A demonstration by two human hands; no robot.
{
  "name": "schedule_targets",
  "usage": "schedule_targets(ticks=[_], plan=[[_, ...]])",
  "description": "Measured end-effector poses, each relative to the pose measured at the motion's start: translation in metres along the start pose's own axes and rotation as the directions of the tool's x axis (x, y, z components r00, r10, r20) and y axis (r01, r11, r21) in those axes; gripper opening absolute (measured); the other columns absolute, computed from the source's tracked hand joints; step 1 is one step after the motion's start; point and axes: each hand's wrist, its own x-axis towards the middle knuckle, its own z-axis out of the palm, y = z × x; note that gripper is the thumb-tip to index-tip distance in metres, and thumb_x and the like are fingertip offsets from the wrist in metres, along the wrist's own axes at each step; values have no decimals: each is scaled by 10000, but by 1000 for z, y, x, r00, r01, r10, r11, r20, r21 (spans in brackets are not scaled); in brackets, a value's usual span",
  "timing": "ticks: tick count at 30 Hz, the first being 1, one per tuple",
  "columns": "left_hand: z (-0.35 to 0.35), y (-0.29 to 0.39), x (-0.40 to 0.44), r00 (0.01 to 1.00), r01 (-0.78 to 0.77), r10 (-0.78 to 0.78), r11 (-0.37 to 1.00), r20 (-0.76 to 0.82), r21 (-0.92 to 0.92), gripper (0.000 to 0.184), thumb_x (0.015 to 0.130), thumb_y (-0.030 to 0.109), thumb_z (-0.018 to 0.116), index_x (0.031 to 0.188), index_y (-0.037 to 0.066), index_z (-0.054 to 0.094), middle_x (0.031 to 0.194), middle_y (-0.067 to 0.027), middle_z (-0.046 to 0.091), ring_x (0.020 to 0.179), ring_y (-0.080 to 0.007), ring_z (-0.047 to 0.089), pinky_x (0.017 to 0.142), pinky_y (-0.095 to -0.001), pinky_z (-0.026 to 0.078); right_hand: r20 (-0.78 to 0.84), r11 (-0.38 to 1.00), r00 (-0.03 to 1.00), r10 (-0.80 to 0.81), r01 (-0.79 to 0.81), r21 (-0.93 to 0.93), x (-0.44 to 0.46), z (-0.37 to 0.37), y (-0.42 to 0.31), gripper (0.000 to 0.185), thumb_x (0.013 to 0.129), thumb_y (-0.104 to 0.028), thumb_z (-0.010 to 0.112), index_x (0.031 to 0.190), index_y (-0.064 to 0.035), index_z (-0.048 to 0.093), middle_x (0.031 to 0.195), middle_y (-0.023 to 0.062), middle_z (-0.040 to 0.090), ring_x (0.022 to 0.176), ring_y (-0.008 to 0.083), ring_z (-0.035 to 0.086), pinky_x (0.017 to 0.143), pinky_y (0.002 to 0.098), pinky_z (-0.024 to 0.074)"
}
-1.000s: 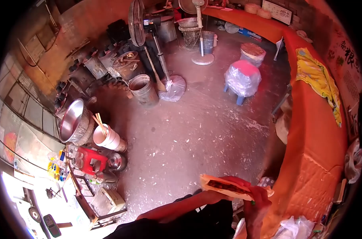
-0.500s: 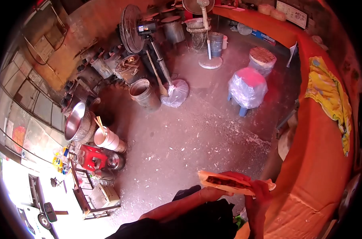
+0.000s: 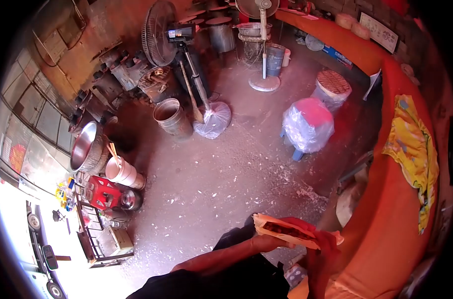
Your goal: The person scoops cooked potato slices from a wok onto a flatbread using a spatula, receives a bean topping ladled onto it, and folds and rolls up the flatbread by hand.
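Note:
Held low at the right of centre is a long, light-coloured open packet [image 3: 298, 240], with dark brown contents showing along its upper side. What the contents are I cannot make out. My left hand [image 3: 268, 243] grips the near left end from below, its fingers partly hidden under the packet. At the other end, my right hand [image 3: 323, 245] is closed around it, reddish in the light. Just right of both hands runs a long surface with an orange cover [image 3: 386, 234].
A yellow patterned cloth [image 3: 415, 154] lies on the orange cover. A plastic-wrapped stool [image 3: 308, 127] stands ahead. Further off are a standing fan [image 3: 159, 35] and a metal bucket [image 3: 172, 119]. To the left are a red container [image 3: 104, 193] and a white bucket [image 3: 124, 172]. Pale scraps litter the floor.
The camera view has turned slightly, so the fan and buckets sit further left. Both hands still hold the packet, which has tilted a little with its right end lower.

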Motion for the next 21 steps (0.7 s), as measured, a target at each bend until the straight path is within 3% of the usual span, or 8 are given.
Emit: schedule_targets(ticks=[8,11,12,16,18,21], plan=[[-31,57,78,994,114,-114,993,-3,-25,643,808,86,834,1377,28,540,1366,-90,609,1278,-198,567,1100,-375,444,-4,1000,1000,18,-18,-23,84,22,16,316,760,-16,740,1071,-67,714,1009,150,701,892,354,707,778,397,564],[-44,82,96,970,224,-224,975,-92,-9,724,788,226,868,1403,49,529,1412,-96,583,1286,-210,569,998,-359,500,11,1000,1000,-23,23,2,114,33,24,325,758,-79,777,1079,-67,721,1027,150,703,891,358,717,768,399,577],[-44,94,101,973,221,-215,972,-84,78,666,850,208,825,1407,23,510,1416,-118,577,1285,-218,572,1031,-356,487,12,999,999,-32,32,11,123,35,25,332,754,-77,777,1081,-68,721,1028,153,703,890,358,717,766,398,577],[-57,86,122,989,81,-79,997,-127,10,541,931,131,736,1390,-27,496,1419,-160,564,1306,-240,559,1105,-394,449,16,989,989,-147,147,10,163,42,40,353,741,-53,769,1091,-74,723,1040,152,706,883,349,720,756,387,577],[-66,80,133,988,62,-53,996,-147,56,527,944,109,713,1397,-36,484,1424,-175,555,1321,-252,549,1130,-409,435,86,995,991,-99,96,32,181,40,38,336,760,-30,735,1093,-59,710,1023,151,708,914,339,708,791,385,563],[-69,71,151,978,6,-26,995,-206,-100,541,943,121,715,1406,-31,479,1431,-177,548,1321,-261,549,1138,-400,426,129,992,987,-100,88,94,205,43,52,317,771,-24,709,1086,-51,704,1034,151,716,937,332,709,817,376,561]])
